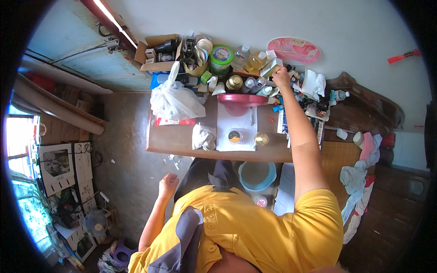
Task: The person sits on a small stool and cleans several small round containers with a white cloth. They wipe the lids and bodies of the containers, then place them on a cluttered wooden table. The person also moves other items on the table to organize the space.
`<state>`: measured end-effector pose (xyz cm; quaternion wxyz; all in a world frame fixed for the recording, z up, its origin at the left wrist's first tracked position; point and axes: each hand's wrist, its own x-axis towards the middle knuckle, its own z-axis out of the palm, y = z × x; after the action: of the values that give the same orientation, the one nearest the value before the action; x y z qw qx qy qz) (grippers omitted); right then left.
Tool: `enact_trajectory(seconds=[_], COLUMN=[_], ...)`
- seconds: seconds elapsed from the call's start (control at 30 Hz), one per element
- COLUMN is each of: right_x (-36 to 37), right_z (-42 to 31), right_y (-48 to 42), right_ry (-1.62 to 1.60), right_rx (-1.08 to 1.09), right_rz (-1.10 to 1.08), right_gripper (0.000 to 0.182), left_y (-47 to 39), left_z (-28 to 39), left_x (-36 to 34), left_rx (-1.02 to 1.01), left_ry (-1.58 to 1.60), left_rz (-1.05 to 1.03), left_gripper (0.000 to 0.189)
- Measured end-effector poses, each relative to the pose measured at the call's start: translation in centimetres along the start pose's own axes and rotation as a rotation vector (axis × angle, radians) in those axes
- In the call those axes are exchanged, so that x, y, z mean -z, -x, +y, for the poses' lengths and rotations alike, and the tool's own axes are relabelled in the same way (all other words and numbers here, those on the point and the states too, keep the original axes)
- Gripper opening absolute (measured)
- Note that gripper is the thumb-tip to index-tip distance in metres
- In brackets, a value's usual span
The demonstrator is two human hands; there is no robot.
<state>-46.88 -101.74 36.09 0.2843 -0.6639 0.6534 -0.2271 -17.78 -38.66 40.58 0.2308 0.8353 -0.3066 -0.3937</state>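
My right hand (281, 77) reaches to the back of the wooden table (170, 140), its fingers around the edge of a small pale box (270, 68). Beside the box stand a bottle of yellow liquid (256, 62) and a clear bottle (241, 56). Down at my left side, away from the table, my left hand (168, 184) hangs with curled fingers and nothing visible in it. On a white paper sheet (225, 119) before me rests a small round container (235, 137) with dark and yellow contents. A gold round object (261, 139) lies at the sheet's right edge.
A pink round-topped object (242, 99) stands over the sheet's far end. Left of it are a knotted white plastic bag (177, 100) and a crumpled white cloth (204, 137). Bottles and a cardboard box (160, 66) crowd the back. Below the table sits a blue basin (257, 175).
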Motion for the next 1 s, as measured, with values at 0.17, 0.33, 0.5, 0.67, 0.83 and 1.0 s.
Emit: enact_trajectory(seconds=[0.17,0.33,0.5,0.67,0.83,1.0], right_x=[2.5,4.6,3.6,0.6,-1.8,0.5], right_z=[2.7,0.7,-1.4,-2.3,-1.9,-4.5], right_y=[-0.1,2.5,1.0,-0.8,0.1,0.6], right_ry=[-0.11,-0.44,-0.624,-0.388,0.064,-0.421], right_rx=[0.008,-0.126,-0.245,-0.189,0.247,-0.189], right_rz=[0.031,-0.161,-0.021,0.222,0.411,0.056], right_gripper=[0.062,0.072,0.056,0.038,0.047,0.06], left_y=[-1.4,-2.3,-2.8,-1.7,-0.3,0.4], left_z=[-0.1,0.9,0.8,-0.5,-1.4,-1.4], left_x=[-0.4,0.0,1.5,2.0,0.9,0.6], left_rx=[-0.045,-0.038,-0.09,-0.043,-0.001,0.012], left_ry=[-0.036,-0.064,-0.101,-0.119,-0.077,-0.093], left_rz=[-0.066,-0.114,-0.104,-0.085,-0.077,-0.07], left_gripper=[0.024,0.024,0.024,0.025,0.026,0.026])
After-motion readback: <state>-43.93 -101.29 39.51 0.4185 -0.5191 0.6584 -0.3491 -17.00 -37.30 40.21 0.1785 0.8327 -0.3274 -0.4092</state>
